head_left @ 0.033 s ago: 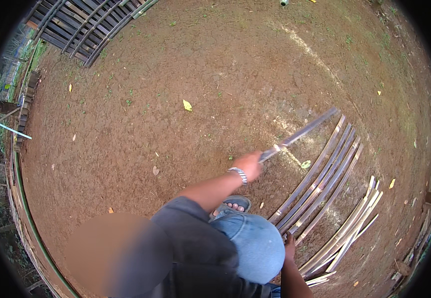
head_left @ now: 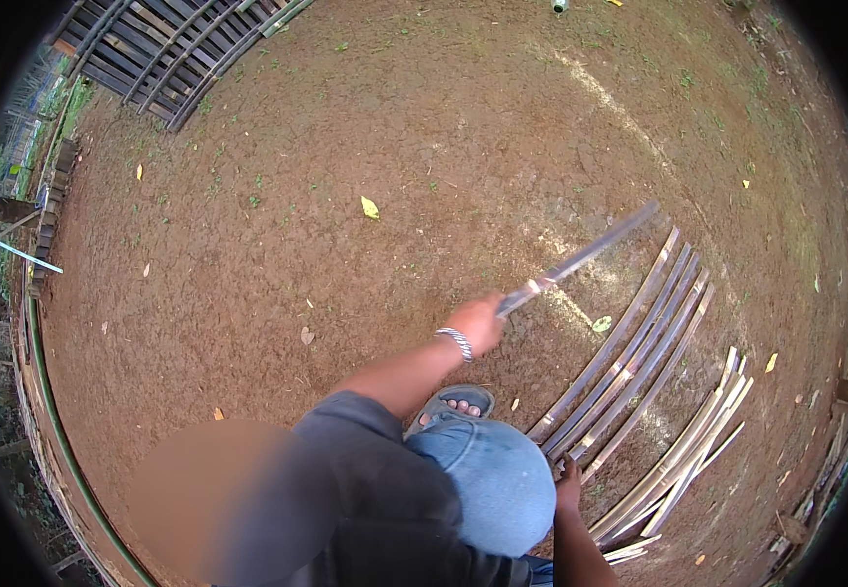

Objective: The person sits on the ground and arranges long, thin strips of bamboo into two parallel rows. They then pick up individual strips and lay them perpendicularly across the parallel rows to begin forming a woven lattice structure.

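My left hand [head_left: 477, 323], with a striped band at its wrist, is closed around one end of a dark bamboo strip [head_left: 580, 256]. This strip reaches away to the upper right, above the dirt. Near my knee, my right hand [head_left: 568, 486] is at the near ends of several dark bamboo strips [head_left: 629, 367] laid side by side. Its fingers look curled, but what they grip, if anything, is hard to see. A group of paler, thinner bamboo strips [head_left: 683, 455] lies on the ground to the right of these.
My sandalled foot [head_left: 465, 399] is on the brown dirt ground [head_left: 277, 254] beside my denim-covered knee [head_left: 497, 484]. A dark slatted bamboo panel [head_left: 165, 49] lies at the far left. Along the left edge runs a green pole [head_left: 52, 421]. Yellow leaves [head_left: 370, 207] dot the ground.
My left hand has shifted slightly left and toward me, carrying the dark bamboo strip with it. My knee has moved a little left. The right hand stays nearly in place.
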Demonstrator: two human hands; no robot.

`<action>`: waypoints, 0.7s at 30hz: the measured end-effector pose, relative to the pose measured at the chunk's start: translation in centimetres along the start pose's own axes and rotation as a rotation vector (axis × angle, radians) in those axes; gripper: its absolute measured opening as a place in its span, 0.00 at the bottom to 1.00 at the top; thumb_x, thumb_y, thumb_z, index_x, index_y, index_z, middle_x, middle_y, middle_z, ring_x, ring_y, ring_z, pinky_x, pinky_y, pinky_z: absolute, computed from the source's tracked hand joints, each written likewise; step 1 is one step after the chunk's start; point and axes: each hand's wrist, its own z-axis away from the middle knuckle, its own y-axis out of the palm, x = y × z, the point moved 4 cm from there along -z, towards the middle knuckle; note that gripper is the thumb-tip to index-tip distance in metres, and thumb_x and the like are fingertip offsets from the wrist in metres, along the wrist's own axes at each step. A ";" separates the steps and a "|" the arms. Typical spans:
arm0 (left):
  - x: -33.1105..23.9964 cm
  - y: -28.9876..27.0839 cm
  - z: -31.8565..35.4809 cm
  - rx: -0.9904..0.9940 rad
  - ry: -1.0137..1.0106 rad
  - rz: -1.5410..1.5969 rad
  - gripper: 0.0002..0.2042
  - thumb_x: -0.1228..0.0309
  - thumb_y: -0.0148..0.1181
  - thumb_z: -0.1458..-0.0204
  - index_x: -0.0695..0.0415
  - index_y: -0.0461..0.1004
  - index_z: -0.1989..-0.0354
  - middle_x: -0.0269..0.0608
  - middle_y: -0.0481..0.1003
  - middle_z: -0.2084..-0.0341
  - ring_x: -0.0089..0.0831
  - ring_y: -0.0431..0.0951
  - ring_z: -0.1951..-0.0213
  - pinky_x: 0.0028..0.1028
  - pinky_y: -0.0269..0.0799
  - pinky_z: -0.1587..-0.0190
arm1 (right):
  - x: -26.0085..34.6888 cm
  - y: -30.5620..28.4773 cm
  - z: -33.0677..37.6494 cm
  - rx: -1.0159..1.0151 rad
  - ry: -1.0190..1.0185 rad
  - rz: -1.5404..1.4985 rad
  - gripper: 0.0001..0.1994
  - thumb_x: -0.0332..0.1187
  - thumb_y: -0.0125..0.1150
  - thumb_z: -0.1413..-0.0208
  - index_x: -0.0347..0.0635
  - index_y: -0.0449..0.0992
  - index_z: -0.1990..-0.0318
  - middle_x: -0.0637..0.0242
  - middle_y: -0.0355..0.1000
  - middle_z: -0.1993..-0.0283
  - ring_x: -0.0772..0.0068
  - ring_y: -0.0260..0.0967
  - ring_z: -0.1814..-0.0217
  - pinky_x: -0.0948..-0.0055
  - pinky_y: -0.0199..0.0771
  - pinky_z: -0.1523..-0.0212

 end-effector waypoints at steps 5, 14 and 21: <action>7.4 -10.5 -0.2 -0.318 -0.066 -0.138 0.23 0.65 0.60 0.43 0.49 0.71 0.38 0.53 0.77 0.50 0.51 0.79 0.51 0.45 0.75 0.46 | 0.3 -0.2 -0.5 0.038 0.025 0.101 0.37 0.35 0.71 0.51 0.42 0.63 0.33 0.44 0.65 0.38 0.43 0.68 0.39 0.55 0.71 0.38; 15.3 -23.5 -3.3 -0.523 -0.373 -0.327 0.21 0.62 0.61 0.43 0.44 0.74 0.39 0.48 0.77 0.48 0.48 0.77 0.46 0.44 0.73 0.43 | 1.9 0.4 -1.3 0.141 -0.024 0.120 0.37 0.37 0.71 0.51 0.39 0.63 0.34 0.41 0.64 0.37 0.39 0.62 0.34 0.54 0.64 0.32; 18.6 -22.1 -3.6 -0.502 -0.413 -0.305 0.25 0.62 0.63 0.45 0.44 0.72 0.36 0.49 0.75 0.44 0.48 0.75 0.43 0.41 0.70 0.40 | 3.7 -0.6 -1.9 0.158 0.005 0.097 0.37 0.35 0.71 0.51 0.39 0.62 0.33 0.41 0.64 0.38 0.41 0.64 0.36 0.56 0.67 0.34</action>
